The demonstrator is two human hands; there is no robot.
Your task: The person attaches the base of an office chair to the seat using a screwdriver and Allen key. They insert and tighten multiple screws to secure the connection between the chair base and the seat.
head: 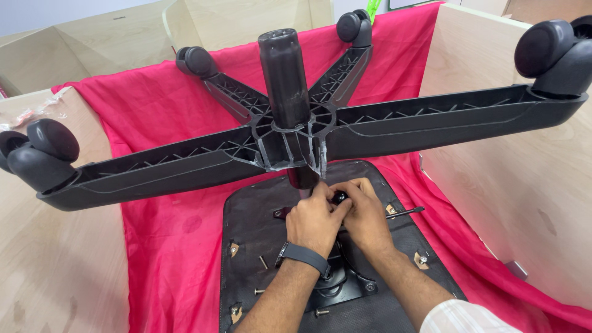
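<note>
An upturned office chair lies on a red cloth point(166, 246), its black seat underside point(246, 216) facing up. The black star-shaped base point(394, 123) with castor wheels point(52, 142) stands over it on the gas cylinder point(283, 74). My left hand point(314, 219), with a dark wristband, and my right hand point(367, 216) meet just below the cylinder's foot. Together they grip a small black round knob point(339, 197) on the seat mechanism point(345, 280). A thin lever rod point(407, 213) sticks out to the right of my right hand.
Loose screws point(263, 262) lie on the seat underside near my left forearm. Light wooden panels point(512, 179) wall in the cloth on the right, the left point(49, 265) and at the back. The base's arms reach over both side panels.
</note>
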